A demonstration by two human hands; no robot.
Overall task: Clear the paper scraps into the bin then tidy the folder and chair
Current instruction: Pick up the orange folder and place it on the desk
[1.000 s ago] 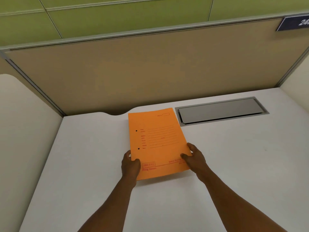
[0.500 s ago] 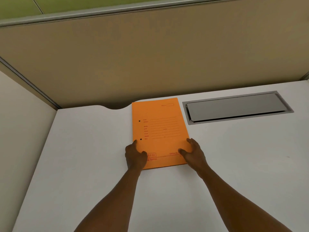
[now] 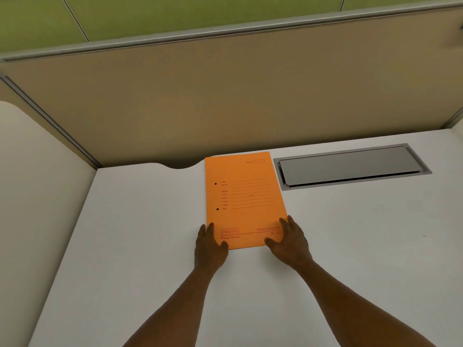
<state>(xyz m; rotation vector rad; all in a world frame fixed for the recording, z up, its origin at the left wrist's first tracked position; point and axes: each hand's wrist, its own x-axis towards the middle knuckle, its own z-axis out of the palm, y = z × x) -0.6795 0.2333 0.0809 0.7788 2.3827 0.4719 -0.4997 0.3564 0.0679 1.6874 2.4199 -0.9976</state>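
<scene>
**deskwatcher:** so where's the flat orange card folder sitting? It lies on the white desk top, long axis running straight away from the person, far edge nearly at the tan partition panel, right edge just beside the grey metal cable hatch.

**tidy_tom:** yep — and both hands are on its near corners. The left hand rests flat on the near left corner, the right hand on the near right, fingers spread and pressing, not gripping. Neither is nearer, so I'd guess it's a two-handed squaring nudge — the folder lies dead ahead of both.
</scene>
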